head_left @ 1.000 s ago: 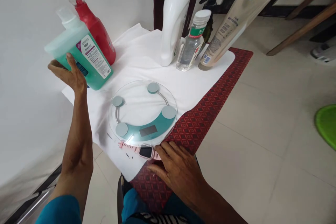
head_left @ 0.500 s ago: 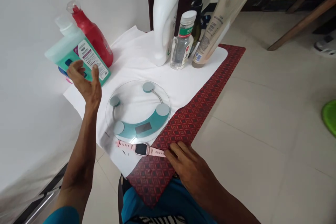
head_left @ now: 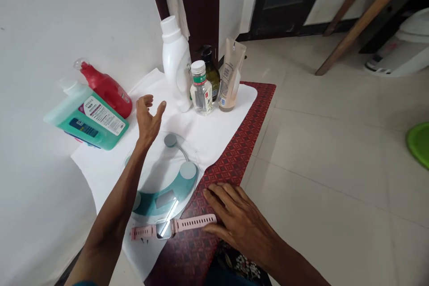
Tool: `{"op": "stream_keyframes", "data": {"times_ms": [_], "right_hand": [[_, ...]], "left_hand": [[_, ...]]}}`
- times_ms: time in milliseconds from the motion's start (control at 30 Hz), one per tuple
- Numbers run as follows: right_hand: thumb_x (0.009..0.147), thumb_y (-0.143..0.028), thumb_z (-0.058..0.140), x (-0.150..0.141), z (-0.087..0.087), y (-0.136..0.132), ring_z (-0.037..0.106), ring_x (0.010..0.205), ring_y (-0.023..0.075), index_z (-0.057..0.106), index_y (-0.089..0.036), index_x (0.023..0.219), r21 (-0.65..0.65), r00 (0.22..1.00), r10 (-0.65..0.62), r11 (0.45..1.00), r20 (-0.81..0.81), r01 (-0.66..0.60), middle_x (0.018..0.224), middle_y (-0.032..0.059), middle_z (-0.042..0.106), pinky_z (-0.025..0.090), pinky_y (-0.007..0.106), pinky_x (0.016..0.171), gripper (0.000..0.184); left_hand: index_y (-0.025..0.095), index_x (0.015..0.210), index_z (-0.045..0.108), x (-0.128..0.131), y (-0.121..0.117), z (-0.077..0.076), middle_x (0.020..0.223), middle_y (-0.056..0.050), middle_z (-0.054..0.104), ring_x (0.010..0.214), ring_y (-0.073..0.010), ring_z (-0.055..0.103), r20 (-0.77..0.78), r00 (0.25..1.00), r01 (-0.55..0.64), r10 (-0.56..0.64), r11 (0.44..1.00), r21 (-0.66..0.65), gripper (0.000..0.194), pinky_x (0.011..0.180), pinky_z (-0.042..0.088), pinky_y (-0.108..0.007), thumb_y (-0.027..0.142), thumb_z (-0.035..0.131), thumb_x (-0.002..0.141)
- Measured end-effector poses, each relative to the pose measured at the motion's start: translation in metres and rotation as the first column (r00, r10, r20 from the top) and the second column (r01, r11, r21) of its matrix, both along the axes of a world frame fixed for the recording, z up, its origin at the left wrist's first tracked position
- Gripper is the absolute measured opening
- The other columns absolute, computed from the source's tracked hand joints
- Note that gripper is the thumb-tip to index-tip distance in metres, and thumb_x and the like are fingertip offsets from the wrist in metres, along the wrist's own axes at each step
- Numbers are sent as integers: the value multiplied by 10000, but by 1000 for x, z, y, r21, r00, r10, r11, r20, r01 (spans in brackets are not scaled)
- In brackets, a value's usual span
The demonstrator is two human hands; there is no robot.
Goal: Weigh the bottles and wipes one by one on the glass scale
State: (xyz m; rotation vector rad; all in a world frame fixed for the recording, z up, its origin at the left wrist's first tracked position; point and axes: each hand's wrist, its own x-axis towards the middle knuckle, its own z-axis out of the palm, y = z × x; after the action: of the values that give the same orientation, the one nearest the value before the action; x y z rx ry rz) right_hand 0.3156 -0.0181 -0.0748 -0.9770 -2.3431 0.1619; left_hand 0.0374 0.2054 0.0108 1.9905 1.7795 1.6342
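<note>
My left hand is raised above the far side of a round glass bathroom scale, fingers apart and holding nothing. Part of the scale is hidden behind my left forearm. My right hand rests on the red patterned tabletop, fingers stretched out, by the strap end of a pink smartwatch. The watch lies flat along the scale's near edge. Beyond my left hand stand a white jug bottle, a clear bottle with a white cap and a beige squeeze tube.
A green liquid bottle and a red bottle lean by the wall at left. A dark pump bottle stands behind the clear one. White cloth covers much of the table. A green object is on the floor at right.
The camera view has shifted. My left hand has moved from beside the green bottle rightward, toward the white jug bottle. My right hand stays by the watch strap.
</note>
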Motion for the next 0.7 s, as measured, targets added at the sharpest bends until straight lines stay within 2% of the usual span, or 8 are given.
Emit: {"op": "stream_keyframes", "data": {"times_ms": [67, 167, 233, 300, 400, 533, 600, 700], "right_hand": [[962, -682, 722, 11, 10, 18, 694, 1130, 300, 702, -126, 1353, -76, 996, 13, 997, -91, -20, 1260, 166, 759, 602, 456, 960, 679], [1101, -575, 544, 23, 13, 54, 709, 1086, 274, 725, -159, 1277, -130, 969, -87, 990, -230, 58, 1167, 143, 771, 587, 431, 970, 486], [1154, -445, 451, 23, 5, 81, 712, 926, 240, 741, -191, 1026, -172, 938, -215, 970, -273, 172, 962, 99, 765, 564, 381, 879, 406], [1168, -410, 390, 18, -7, 104, 664, 743, 204, 661, -213, 781, -209, 901, -340, 934, -269, 290, 762, 62, 703, 502, 334, 754, 512], [1168, -437, 385, 3, -19, 124, 620, 633, 181, 611, -208, 652, -173, 854, -490, 869, -175, 463, 635, 61, 656, 379, 313, 630, 608], [1136, -308, 457, -15, -15, 130, 700, 708, 206, 730, -159, 720, -76, 812, -572, 810, 115, 582, 692, 118, 742, 257, 299, 564, 519], [1122, -260, 466, -22, -9, 131, 718, 707, 209, 764, -141, 756, -82, 753, -612, 761, 240, 644, 718, 133, 768, 215, 295, 544, 487], [1122, -275, 488, -29, -2, 133, 735, 709, 198, 796, -127, 804, -120, 684, -651, 690, 329, 714, 768, 141, 799, 209, 280, 531, 467]], "left_hand": [[229, 1206, 620, 15, 22, 2, 1253, -144, 675, 1096, -271, 676, 77, 996, 59, -55, 997, -49, 609, 937, 557, -422, 710, 779, 868], [211, 1151, 626, 38, 57, 9, 1136, -127, 680, 1077, -273, 681, 212, 969, 147, -128, 986, -79, 658, 915, 563, -419, 788, 747, 860], [205, 1007, 630, 52, 80, 14, 1008, -103, 669, 985, -263, 687, 289, 947, 181, -144, 978, -104, 611, 867, 570, -421, 792, 733, 873], [205, 862, 601, 64, 100, 16, 879, -84, 634, 879, -252, 682, 356, 922, 217, -150, 964, -156, 566, 807, 573, -433, 759, 706, 920], [205, 787, 551, 75, 120, 14, 801, -75, 584, 813, -243, 673, 444, 882, 264, -160, 947, -182, 551, 741, 573, -444, 708, 666, 979], [208, 777, 509, 76, 123, 13, 773, -51, 541, 764, -210, 650, 566, 818, 199, -100, 973, -116, 542, 651, 552, -392, 667, 748, 939], [217, 754, 474, 71, 113, 17, 733, -28, 501, 717, -185, 620, 634, 772, 128, -46, 988, -84, 570, 593, 521, -345, 680, 769, 907], [233, 719, 405, 56, 91, 27, 684, 2, 436, 660, -152, 562, 689, 725, 47, 3, 997, -53, 609, 531, 451, -291, 687, 775, 889]]}}
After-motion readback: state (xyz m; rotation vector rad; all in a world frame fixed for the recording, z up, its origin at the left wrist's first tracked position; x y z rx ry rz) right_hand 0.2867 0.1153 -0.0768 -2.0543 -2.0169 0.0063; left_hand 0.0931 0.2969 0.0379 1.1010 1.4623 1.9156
